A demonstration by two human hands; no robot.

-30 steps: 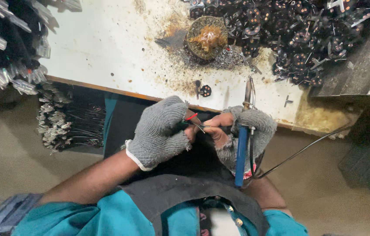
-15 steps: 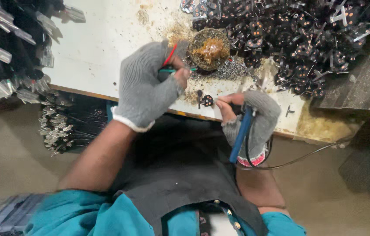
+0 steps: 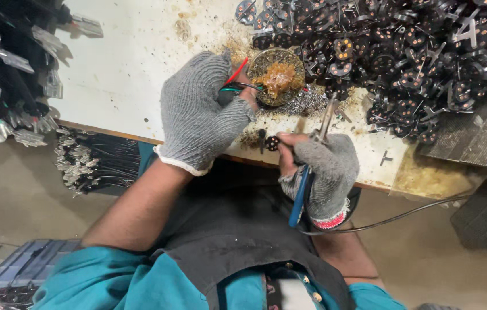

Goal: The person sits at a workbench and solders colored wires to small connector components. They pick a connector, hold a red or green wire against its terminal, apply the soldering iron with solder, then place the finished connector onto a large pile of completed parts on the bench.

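Note:
My left hand point(image 3: 200, 115), in a grey knit glove, holds thin red, green and black wires point(image 3: 237, 80) with their ends at a round tin of amber paste point(image 3: 278, 77). In a fingerless grey glove, my right hand point(image 3: 321, 172) grips a blue-handled soldering iron point(image 3: 306, 178) whose metal tip point(image 3: 326, 117) points up toward the tin. The same hand's fingertips pinch a small black round part point(image 3: 271, 142) at the bench edge.
A white, stained bench point(image 3: 122, 63) carries a large heap of small black round parts point(image 3: 404, 51) at the upper right. Bundles of black cables with metal ends point(image 3: 2, 80) hang at the left. The iron's cord point(image 3: 404, 215) trails right.
A second ago both hands were together below the bench edge. My left hand rose with the wires to the tin, and my right hand lifted the iron and small part up to the bench edge.

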